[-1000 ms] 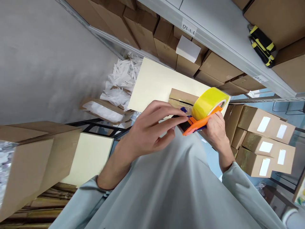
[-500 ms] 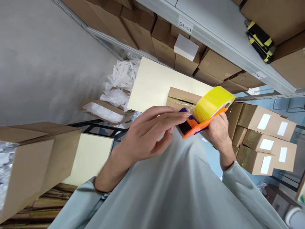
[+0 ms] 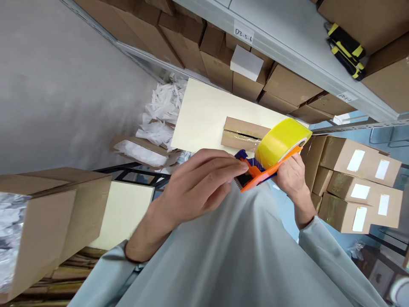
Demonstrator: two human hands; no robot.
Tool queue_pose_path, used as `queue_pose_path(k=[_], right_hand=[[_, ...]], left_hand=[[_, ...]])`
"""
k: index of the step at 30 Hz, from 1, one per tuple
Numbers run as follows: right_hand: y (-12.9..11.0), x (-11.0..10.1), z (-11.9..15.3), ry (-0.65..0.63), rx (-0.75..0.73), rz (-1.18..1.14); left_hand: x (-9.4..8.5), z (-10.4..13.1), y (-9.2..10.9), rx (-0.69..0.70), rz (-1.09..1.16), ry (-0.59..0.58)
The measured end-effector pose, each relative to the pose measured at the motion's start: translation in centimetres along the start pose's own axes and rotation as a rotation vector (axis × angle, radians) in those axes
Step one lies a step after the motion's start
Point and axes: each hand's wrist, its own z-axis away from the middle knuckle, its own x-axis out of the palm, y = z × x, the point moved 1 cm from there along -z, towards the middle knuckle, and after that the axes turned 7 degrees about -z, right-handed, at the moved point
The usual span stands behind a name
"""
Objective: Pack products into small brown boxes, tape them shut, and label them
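Note:
My right hand (image 3: 291, 175) is wrapped round the handle end of an orange and blue tape dispenser (image 3: 263, 175), which carries a wide roll of yellow tape (image 3: 281, 143). Its toothed cutting edge points toward my left hand (image 3: 201, 183). The left fingers are together, with their tips at the dispenser's front end; whether they pinch the tape's end is hidden. Behind the dispenser, a small brown carton (image 3: 238, 128) with tape over its seam lies on the cream tabletop (image 3: 198, 106). The dispenser partly covers it.
Cartons line the shelf (image 3: 277, 47) across the table, and yellow-black tools (image 3: 347, 51) lie on it. Taped, labelled boxes (image 3: 351, 183) are stacked at the right. An open carton (image 3: 67, 213) with wrapping stands at the left, and white paper scraps (image 3: 166, 102) are heaped beyond the table.
The dispenser and both hands have shifted slightly left and down in view. The left fingertips have slid a little over the dispenser's front, and more of the small carton shows.

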Motion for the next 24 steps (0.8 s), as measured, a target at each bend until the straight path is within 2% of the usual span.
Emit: queue_pose_path(k=[4, 9, 15, 20, 24], right_hand=[[-0.2, 0.0, 0.5, 0.012, 0.015, -0.014], [-0.2, 0.0, 0.6, -0.042, 0.053, 0.018], [-0.5, -0.6, -0.6, 0.029, -0.074, 0.076], [0.0, 0.1, 0.3, 0.006, 0.002, 0.036], [-0.1, 1.1, 1.3, -0.005, 0.088, 0.020]], left_hand=[[-0.1, 0.5, 0.3, -0.090, -0.049, -0.035], [-0.2, 0.1, 0.8, -0.037, -0.050, 0.017], [-0.5, -0.4, 0.8, -0.045, -0.004, -0.024], [-0.4, 0.6, 0.2, -0.048, -0.005, -0.031], [-0.1, 1.1, 0.3, -0.062, 0.034, 0.025]])
